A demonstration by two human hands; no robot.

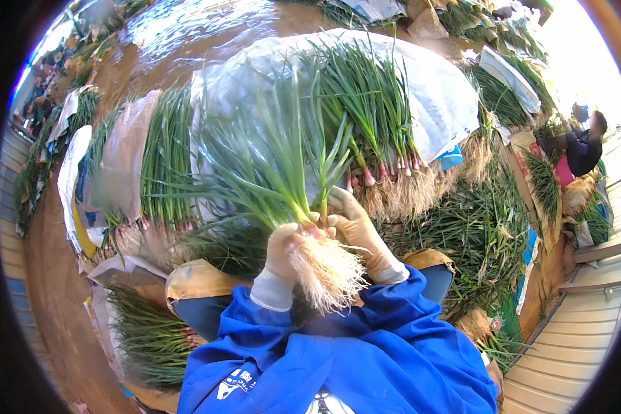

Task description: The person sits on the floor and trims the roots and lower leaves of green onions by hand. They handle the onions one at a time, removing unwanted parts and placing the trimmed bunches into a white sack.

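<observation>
In front of my chest, my left hand (280,253), in a pale glove, grips a bunch of green garlic plants (284,191) just above the roots. Their long leaves fan upward, and a pale tangle of roots (326,274) hangs below. My right hand (359,233), also gloved, pinches the stem of a plant (323,194) at the bunch's right side, with thumb and fingers close to the left thumb. Beyond the hands, a row of green garlic (367,103) with reddish bulb ends lies on a white plastic sheet (434,77).
More garlic plants (168,155) lie to the left beside brown sacking (129,150). Loose green leaves (466,243) are heaped at the right. Another bundle (145,331) rests by my left knee. A person (585,145) is at the far right, near a ribbed metal wall (574,331).
</observation>
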